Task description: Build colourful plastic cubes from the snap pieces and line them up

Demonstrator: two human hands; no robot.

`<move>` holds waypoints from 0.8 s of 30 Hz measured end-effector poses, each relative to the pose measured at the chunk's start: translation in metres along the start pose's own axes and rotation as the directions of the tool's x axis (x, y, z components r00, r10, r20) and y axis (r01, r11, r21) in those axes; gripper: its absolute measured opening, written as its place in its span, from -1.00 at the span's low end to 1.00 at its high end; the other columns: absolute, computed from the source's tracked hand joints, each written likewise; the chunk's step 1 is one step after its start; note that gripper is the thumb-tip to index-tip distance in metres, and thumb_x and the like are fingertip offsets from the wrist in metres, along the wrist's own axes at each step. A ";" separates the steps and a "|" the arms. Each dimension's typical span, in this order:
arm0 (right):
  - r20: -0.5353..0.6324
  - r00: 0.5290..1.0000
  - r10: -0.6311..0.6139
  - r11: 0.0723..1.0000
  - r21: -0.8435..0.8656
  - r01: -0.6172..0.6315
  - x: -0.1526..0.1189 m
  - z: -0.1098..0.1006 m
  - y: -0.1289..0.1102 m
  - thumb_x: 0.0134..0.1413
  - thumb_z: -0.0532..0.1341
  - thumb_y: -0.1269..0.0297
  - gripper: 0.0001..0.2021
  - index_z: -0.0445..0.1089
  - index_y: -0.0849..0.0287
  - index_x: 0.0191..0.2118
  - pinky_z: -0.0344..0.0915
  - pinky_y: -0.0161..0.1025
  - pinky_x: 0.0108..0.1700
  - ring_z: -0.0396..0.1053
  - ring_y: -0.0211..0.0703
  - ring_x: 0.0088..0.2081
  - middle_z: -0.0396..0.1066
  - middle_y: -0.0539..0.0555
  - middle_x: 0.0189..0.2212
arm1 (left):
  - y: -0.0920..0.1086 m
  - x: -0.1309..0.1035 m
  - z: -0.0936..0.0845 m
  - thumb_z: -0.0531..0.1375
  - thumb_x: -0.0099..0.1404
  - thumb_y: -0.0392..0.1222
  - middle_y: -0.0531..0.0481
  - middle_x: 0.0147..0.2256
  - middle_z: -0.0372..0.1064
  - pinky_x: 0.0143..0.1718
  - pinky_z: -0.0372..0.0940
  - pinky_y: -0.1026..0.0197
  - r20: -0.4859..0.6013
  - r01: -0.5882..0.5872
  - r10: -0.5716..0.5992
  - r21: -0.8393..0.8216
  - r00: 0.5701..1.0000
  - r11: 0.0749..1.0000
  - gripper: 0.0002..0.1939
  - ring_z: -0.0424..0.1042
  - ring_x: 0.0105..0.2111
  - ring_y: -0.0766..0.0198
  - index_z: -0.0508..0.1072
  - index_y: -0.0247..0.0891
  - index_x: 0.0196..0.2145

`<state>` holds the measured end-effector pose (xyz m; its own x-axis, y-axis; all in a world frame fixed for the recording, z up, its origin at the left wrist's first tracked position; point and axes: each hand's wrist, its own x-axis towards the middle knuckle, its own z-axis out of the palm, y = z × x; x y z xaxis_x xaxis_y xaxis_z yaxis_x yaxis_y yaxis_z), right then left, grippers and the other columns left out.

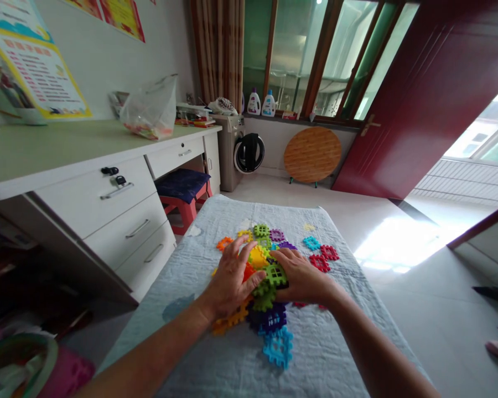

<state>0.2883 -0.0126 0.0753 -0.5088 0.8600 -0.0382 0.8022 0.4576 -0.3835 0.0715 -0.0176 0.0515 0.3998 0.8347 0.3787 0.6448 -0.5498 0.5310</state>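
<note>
A heap of colourful plastic interlocking square blocks with notched edges lies on the cloth-covered table [327, 342]. My left hand [232, 276] rests on its left side, fingers spread, over orange and yellow blocks [258, 256]. Its thumb reaches against a green block [276, 275] in the middle. From the right, my right hand [302, 276] curls round that green block; its fingertips are partly hidden. Nearer to me lie dark purple blocks [276, 316] and a light blue block [279, 347]. Beyond my hands are another green block [261, 230] and a purple one [277, 235].
Red blocks [329, 252] and a blue block [311, 243] lie right of the heap. A white desk [120, 190] carrying a plastic bag [153, 110] stands on the left, with a stool [185, 188] beside it. A washing machine [228, 155] and round tabletop [312, 155] are behind.
</note>
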 end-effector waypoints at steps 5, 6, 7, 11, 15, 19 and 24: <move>0.131 0.987 -0.096 0.984 0.164 0.074 0.000 -0.027 0.012 -0.17 0.32 0.04 -0.26 0.14 -0.01 0.19 0.12 -0.04 0.14 0.15 0.04 0.13 0.19 0.10 0.14 | 0.006 -0.025 0.004 0.22 0.01 0.28 -0.16 0.25 -0.09 0.21 -0.18 -0.29 0.116 -0.107 0.097 0.081 0.988 0.991 -0.12 -0.17 0.25 -0.20 0.09 -0.05 0.22; 0.128 0.988 -0.089 0.979 0.194 0.063 0.006 -0.031 0.015 -0.12 0.30 0.07 -0.33 0.17 -0.02 0.17 0.13 -0.07 0.14 0.18 0.00 0.12 0.21 0.06 0.13 | 0.006 -0.028 0.004 0.25 -0.04 0.29 -0.15 0.24 -0.05 0.20 -0.21 -0.32 0.148 -0.130 0.114 0.105 0.982 0.986 -0.11 -0.16 0.24 -0.23 0.12 -0.02 0.21; 0.106 0.993 -0.057 0.977 0.210 0.033 0.016 -0.034 0.019 -0.08 0.27 0.10 -0.40 0.21 -0.02 0.14 0.15 -0.10 0.12 0.22 -0.04 0.09 0.26 0.04 0.11 | 0.006 -0.030 0.005 0.27 -0.07 0.29 -0.14 0.23 -0.01 0.19 -0.22 -0.34 0.169 -0.144 0.122 0.126 0.978 0.981 -0.10 -0.14 0.23 -0.25 0.14 -0.01 0.19; -0.049 0.986 0.162 0.981 0.120 -0.155 0.077 -0.023 0.031 0.01 0.19 0.24 -0.60 0.33 0.16 0.02 0.26 -0.25 -0.04 0.36 -0.14 -0.08 0.41 0.09 -0.07 | 0.001 -0.027 0.006 0.23 0.00 0.28 -0.14 0.12 0.20 0.16 -0.07 -0.27 0.185 -0.147 0.119 0.145 0.975 0.978 -0.20 0.06 0.14 -0.18 0.22 -0.07 0.15; -0.147 0.946 0.288 0.956 -0.013 -0.292 0.135 0.005 0.041 -0.04 0.23 0.19 -0.45 0.22 0.20 0.12 0.21 -0.17 0.00 0.27 0.01 0.03 0.29 0.22 0.05 | -0.012 -0.019 0.003 0.15 0.15 0.17 -0.14 -0.01 0.33 0.08 0.12 -0.11 0.127 -0.096 0.081 0.123 0.989 0.988 -0.44 0.22 0.01 -0.04 0.34 -0.16 0.04; -0.120 0.937 0.327 0.939 -0.068 -0.337 0.161 0.025 0.045 -0.23 0.31 0.20 -0.39 0.28 0.16 0.06 0.23 -0.08 -0.07 0.27 0.15 0.00 0.30 0.25 -0.01 | -0.028 -0.018 -0.001 0.15 0.17 0.12 -0.10 -0.05 0.36 0.11 0.11 -0.08 0.080 -0.056 0.047 0.114 0.996 0.992 -0.56 0.25 -0.01 0.01 0.43 -0.16 -0.07; -0.134 0.927 0.349 0.926 -0.102 -0.363 0.164 0.028 0.044 -0.34 0.34 0.20 -0.48 0.38 0.22 -0.12 0.24 -0.05 -0.14 0.30 0.16 -0.10 0.26 0.32 -0.07 | -0.041 -0.021 -0.002 0.21 0.09 0.19 -0.16 0.11 0.19 0.18 0.03 -0.14 0.010 0.009 -0.010 0.108 1.000 0.994 -0.45 0.14 0.12 -0.07 0.43 -0.17 -0.04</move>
<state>0.2319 0.1422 0.0265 -0.1498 0.9877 -0.0453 0.9597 0.1342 -0.2469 0.0356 -0.0124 0.0229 0.4003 0.8403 0.3657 0.7147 -0.5360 0.4493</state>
